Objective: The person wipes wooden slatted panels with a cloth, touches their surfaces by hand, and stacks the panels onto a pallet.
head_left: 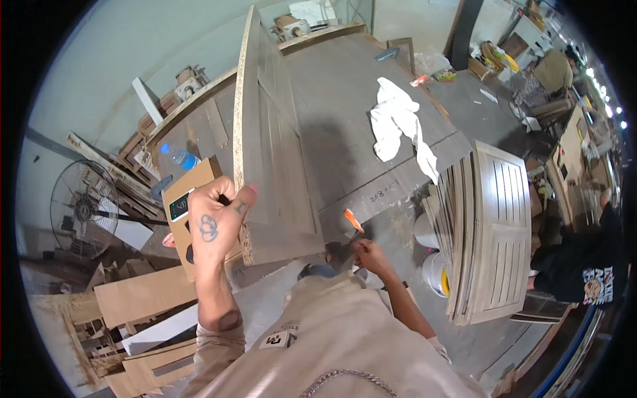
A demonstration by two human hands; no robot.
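A grey-brown cabinet door panel [272, 146] stands upright on its edge on the work table [338, 73], its raw chipboard edge towards me. My left hand [215, 219] is closed at that edge, its thumb pressed against it; the curled fingers are partly hidden. Lower down, past the panel's near corner, my right hand [370, 256] is closed around a slim tool with an orange end [353, 219]. The tool's lower part is hidden by the hand, so its kind is unclear.
A white cloth [398, 123] lies on the table. A cardboard box [202, 174] and a water bottle [180, 156] are left of the panel. Stacked doors [494, 232] and a white bucket [435, 273] stand to the right. A fan [83, 209] is far left; another person [584, 259] is far right.
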